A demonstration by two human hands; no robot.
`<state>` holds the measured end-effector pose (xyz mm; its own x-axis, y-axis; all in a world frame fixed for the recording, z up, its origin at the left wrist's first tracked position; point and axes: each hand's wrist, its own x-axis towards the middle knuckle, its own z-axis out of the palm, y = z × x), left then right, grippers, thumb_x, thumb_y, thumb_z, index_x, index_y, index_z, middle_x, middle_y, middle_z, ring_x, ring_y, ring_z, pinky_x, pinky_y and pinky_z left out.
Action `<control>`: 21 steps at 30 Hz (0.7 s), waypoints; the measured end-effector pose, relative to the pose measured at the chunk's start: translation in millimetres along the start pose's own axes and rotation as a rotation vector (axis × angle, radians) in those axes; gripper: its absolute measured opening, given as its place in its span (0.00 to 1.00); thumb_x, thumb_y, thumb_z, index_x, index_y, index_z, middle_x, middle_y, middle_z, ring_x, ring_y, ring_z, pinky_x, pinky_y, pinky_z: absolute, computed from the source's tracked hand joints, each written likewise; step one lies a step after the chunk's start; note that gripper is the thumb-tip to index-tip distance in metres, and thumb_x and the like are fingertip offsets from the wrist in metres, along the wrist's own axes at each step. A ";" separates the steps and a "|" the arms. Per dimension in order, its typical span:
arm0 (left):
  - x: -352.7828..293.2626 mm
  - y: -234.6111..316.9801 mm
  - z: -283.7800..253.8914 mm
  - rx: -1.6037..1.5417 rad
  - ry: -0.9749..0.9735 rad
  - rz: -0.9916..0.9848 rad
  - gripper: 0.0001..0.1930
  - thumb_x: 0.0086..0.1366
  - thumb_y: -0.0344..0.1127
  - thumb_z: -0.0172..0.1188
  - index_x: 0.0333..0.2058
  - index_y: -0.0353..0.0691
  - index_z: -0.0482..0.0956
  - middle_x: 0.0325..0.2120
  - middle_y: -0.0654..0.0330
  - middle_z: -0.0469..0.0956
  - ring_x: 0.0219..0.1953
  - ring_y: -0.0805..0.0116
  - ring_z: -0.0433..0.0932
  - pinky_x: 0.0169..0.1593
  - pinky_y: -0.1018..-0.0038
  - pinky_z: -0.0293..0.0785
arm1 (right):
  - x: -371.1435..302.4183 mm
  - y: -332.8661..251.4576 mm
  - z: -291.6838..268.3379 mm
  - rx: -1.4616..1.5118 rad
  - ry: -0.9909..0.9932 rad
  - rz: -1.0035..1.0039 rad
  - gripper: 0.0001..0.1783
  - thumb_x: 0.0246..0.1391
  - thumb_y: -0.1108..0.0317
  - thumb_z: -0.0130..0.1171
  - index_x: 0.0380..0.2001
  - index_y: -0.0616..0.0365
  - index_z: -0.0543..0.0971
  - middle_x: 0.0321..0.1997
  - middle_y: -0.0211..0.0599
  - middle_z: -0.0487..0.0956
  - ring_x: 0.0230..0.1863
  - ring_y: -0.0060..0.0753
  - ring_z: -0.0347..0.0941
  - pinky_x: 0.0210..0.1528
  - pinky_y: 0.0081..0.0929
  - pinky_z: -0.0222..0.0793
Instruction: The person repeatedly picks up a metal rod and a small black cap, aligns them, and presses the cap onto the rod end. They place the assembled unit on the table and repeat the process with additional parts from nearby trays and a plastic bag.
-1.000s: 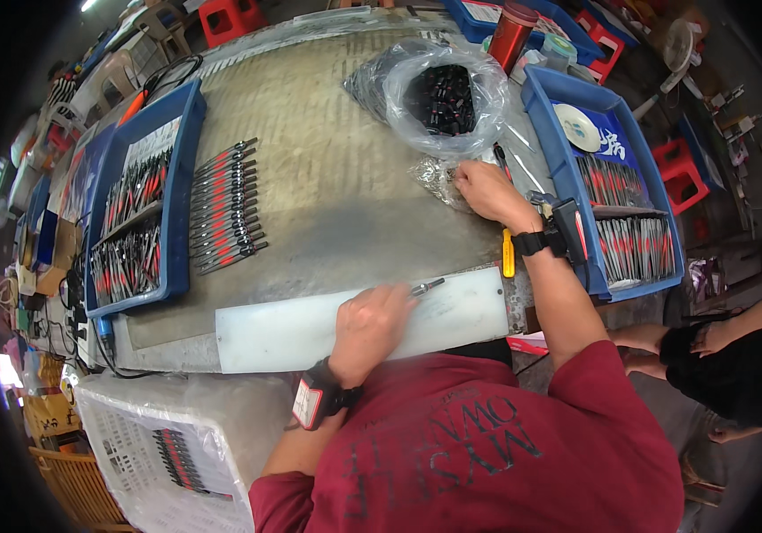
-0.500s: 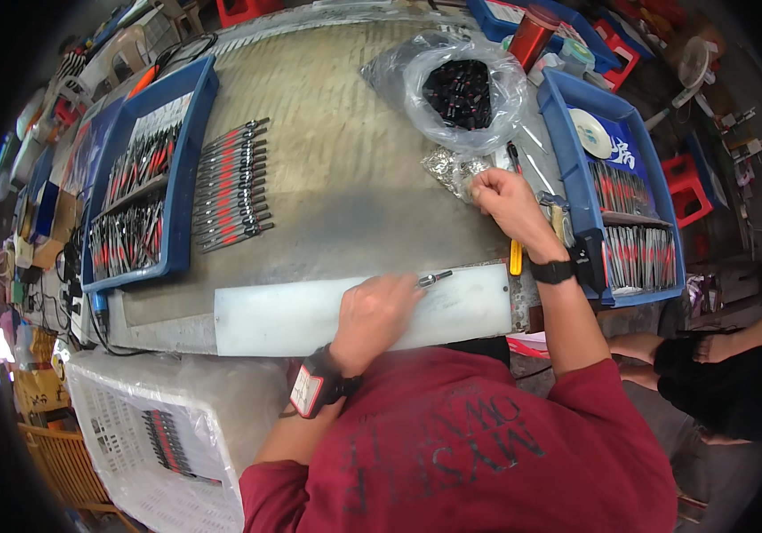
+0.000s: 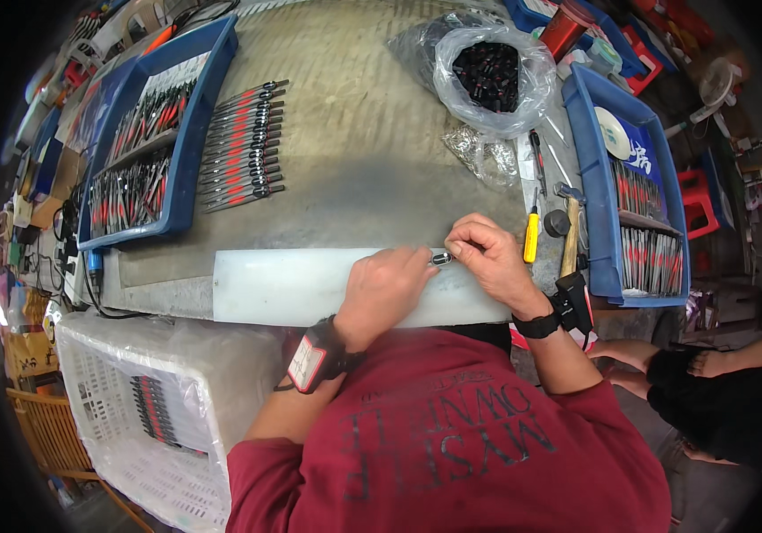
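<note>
My left hand (image 3: 388,295) is closed around a slim tool (image 3: 440,258), whose metal end sticks out beyond the fingers; the rest is hidden in the fist. Close beside that end, my right hand (image 3: 493,259) pinches thumb and forefinger together. Whatever sits in the pinch is too small to make out. Both hands are over a long white board (image 3: 283,284) along the bench's near edge. Farther off at left lies a row of several slim black-and-red tools with metal ends (image 3: 243,147). Right of centre is a small clear bag of tiny metal parts (image 3: 486,158).
Blue trays of packed slim tools stand left (image 3: 183,133) and right (image 3: 587,160). A clear bag (image 3: 536,80) holds black parts. Near the right tray are a yellow-handled tool (image 3: 532,236) and a hammer (image 3: 571,244). A white crate (image 3: 199,417) sits below left; another person's legs (image 3: 630,355) show at right.
My right hand has come from the small bag of metal parts back toward me, to the tool's end. My left hand still grips the tool. The whole view has shifted slightly.
</note>
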<state>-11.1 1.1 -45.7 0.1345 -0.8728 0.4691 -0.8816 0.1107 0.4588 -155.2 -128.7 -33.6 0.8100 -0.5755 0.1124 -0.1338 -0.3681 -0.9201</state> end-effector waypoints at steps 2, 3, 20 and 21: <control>0.0 -0.1 0.5 0.002 0.003 -0.002 0.11 0.53 0.36 0.64 0.26 0.40 0.70 0.18 0.59 0.70 0.20 0.60 0.73 0.21 0.66 0.68 | -1.4 -1.2 -0.2 -0.012 0.005 -0.011 0.04 0.54 0.74 0.57 0.30 0.65 0.77 0.33 0.32 0.73 0.33 0.20 0.67 0.35 0.18 0.63; -0.1 -0.3 0.6 0.003 -0.001 -0.001 0.11 0.53 0.36 0.64 0.27 0.40 0.70 0.18 0.59 0.70 0.20 0.60 0.73 0.22 0.66 0.68 | -2.0 -1.5 -0.1 -0.026 0.012 -0.006 0.04 0.54 0.74 0.57 0.30 0.65 0.77 0.33 0.32 0.73 0.33 0.21 0.68 0.34 0.18 0.63; -0.8 -1.1 0.7 0.020 -0.007 0.014 0.11 0.53 0.37 0.64 0.30 0.39 0.73 0.19 0.60 0.70 0.20 0.62 0.74 0.22 0.67 0.70 | -11.6 -7.3 -2.8 -0.179 0.052 -0.103 0.03 0.48 0.77 0.56 0.28 0.65 0.75 0.32 0.40 0.74 0.35 0.40 0.71 0.37 0.31 0.67; -0.8 -1.0 0.9 0.021 -0.002 0.017 0.11 0.53 0.37 0.64 0.30 0.39 0.73 0.19 0.60 0.70 0.20 0.62 0.74 0.22 0.67 0.70 | -11.7 -7.3 -3.1 -0.199 0.055 -0.128 0.03 0.48 0.78 0.55 0.28 0.65 0.75 0.32 0.41 0.74 0.35 0.42 0.71 0.37 0.32 0.66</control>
<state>-10.7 1.2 -47.2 0.1191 -0.8718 0.4752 -0.8929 0.1153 0.4353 -165.4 -121.5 -27.0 0.7961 -0.5519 0.2483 -0.1467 -0.5741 -0.8056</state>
